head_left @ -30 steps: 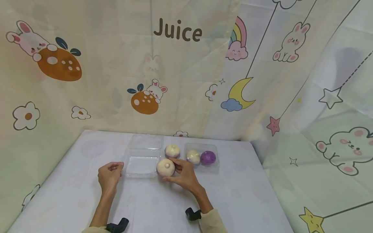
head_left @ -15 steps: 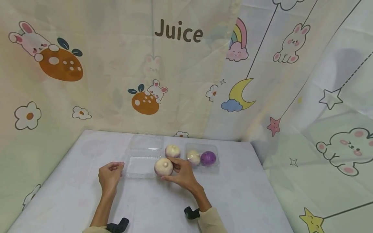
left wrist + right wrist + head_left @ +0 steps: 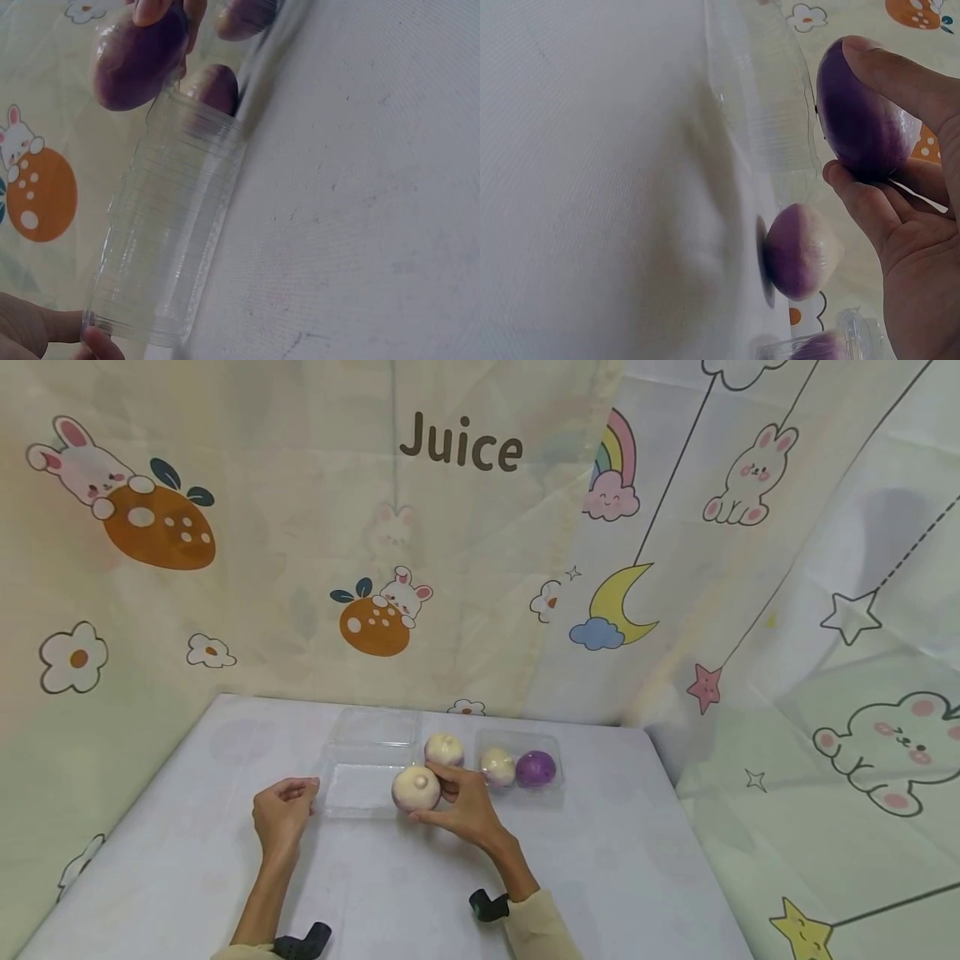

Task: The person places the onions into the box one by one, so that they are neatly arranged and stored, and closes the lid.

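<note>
My right hand (image 3: 468, 810) holds a turnip (image 3: 416, 789), cream above with a small nub and purple below, between thumb and fingers. The turnip is raised off the table, over the right edge of an open clear plastic container (image 3: 360, 814), whose lid (image 3: 375, 727) lies folded back. At the container's left edge is my left hand (image 3: 281, 814); in the left wrist view its thumb and finger pinch the rim (image 3: 90, 324). Another turnip (image 3: 444, 749) stands on the table just behind the held one. In the right wrist view, the held turnip's purple underside (image 3: 855, 112) faces the camera.
Right of the loose turnip, a second clear container (image 3: 551, 797) holds a cream-topped turnip (image 3: 497, 766) and a purple one (image 3: 536, 768). Everything stands on a white table (image 3: 600, 860). Behind it hangs a printed cloth (image 3: 480, 568).
My right hand has carried the turnip a little to the left, from beside the container to over its right edge. The left hand stays at the container's left edge.
</note>
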Available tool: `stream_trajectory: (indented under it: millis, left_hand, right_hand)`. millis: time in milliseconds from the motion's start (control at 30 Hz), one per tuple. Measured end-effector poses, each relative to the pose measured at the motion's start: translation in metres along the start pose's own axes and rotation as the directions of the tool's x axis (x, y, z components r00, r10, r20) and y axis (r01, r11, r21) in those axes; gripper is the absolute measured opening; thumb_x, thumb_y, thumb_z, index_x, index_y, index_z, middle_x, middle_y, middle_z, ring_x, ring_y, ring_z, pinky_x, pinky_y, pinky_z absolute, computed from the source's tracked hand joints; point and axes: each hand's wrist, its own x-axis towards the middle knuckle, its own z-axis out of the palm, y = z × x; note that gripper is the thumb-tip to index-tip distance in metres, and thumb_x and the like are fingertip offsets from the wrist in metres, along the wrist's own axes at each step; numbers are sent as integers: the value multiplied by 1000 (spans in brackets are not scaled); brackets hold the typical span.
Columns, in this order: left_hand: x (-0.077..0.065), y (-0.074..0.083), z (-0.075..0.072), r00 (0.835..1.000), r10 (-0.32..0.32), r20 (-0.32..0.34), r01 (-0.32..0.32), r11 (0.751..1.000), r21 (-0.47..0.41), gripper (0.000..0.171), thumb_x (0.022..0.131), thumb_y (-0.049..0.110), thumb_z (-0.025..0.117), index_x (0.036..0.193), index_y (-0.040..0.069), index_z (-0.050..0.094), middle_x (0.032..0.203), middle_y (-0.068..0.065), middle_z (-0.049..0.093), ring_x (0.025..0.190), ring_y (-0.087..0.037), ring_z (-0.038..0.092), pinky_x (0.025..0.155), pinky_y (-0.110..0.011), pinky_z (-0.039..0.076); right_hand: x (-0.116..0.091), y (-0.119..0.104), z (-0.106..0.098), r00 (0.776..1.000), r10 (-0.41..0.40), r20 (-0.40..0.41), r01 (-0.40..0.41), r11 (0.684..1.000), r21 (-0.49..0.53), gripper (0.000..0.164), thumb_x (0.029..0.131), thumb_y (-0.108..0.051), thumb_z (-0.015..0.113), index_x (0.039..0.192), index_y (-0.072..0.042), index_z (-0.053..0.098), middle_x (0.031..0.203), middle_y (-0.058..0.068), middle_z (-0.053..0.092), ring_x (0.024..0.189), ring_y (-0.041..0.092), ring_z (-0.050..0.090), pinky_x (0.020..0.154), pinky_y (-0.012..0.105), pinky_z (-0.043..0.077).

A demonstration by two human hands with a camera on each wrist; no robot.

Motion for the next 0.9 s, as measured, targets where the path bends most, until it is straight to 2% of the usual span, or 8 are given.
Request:
stream_trajectory:
  millis: [300, 533, 767, 900]
  left_hand:
    - [-1, 1, 0, 1000, 6, -11, -6, 1000, -11, 21, 101, 13, 76, 107, -7, 79, 78, -4, 75, 56, -13, 64, 50, -20, 53]
    - [-2, 2, 1, 1000, 0, -7, 0, 1000, -23, 20, 101, 12, 76, 107, -7, 80, 75, 0, 73, 56, -13, 63, 50, -20, 53]
    - [-2, 2, 2, 1000, -1, -15, 1, 1000, -13, 19, 101, 12, 75, 107, -6, 80, 81, -9, 76, 56, -12, 62, 50, -20, 52]
    - [-1, 3, 3, 1000, 5, -19, -5, 1000, -15, 19, 101, 12, 76, 106, -6, 80, 79, -8, 75, 56, -12, 61, 50, -20, 52]
  right_hand:
    - [2, 1, 2, 1000, -9, 1, 9, 1000, -12, 81, 79, -15, 100, 148, 4, 63, 146, 18, 71, 132, 26, 71, 104, 25, 60]
    - [4, 1, 2, 1000, -7, 3, 7, 1000, -27, 81, 79, -15, 100, 147, 8, 63, 144, 18, 72, 131, 27, 71, 103, 24, 61]
    - [9, -1, 5, 1000, -26, 17, 27, 999, -24, 76, 79, -16, 100, 144, 3, 67, 141, 17, 74, 130, 24, 72, 103, 24, 61]
    - [12, 0, 6, 999, -32, 23, 33, 999, -35, 75, 79, -18, 100, 143, 2, 67, 140, 17, 75, 130, 23, 73, 103, 23, 61]
